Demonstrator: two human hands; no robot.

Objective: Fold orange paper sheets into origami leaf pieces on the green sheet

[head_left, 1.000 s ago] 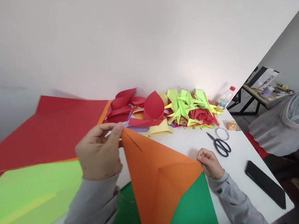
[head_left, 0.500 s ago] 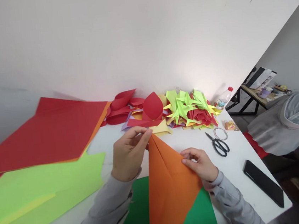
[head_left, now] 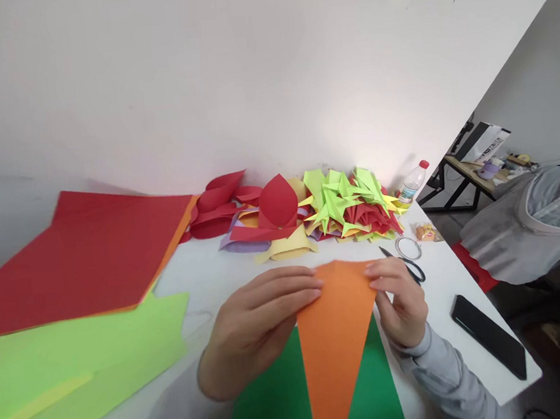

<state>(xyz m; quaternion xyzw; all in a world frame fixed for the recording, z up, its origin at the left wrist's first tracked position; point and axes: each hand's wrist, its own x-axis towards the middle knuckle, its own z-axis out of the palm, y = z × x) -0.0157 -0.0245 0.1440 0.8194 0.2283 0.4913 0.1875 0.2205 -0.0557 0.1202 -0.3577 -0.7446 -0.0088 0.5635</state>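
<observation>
A folded sheet of orange paper (head_left: 337, 343) stands between my hands, wide at the top and narrowing toward me. My left hand (head_left: 260, 328) grips its upper left edge, with the fingers together on the near face and the thumb hidden. At the upper right corner, my right hand (head_left: 400, 297) pinches the paper with its fingertips. Beneath the orange paper lies a green sheet (head_left: 274, 397) on the white table (head_left: 206, 270).
Red sheets (head_left: 99, 255) and light green sheets (head_left: 89, 349) lie at left. Along the wall are curled red paper pieces (head_left: 278, 203) and folded green paper shapes (head_left: 333, 197). Scissors (head_left: 415, 270), a tape roll (head_left: 408, 248), a bottle (head_left: 413, 182) and a black phone-like object (head_left: 488, 336) are at right.
The orange paper's pointed top has been folded over, leaving a broad upper edge. My left hand has moved down and flattened along the paper; my right hand has shifted up and to the right.
</observation>
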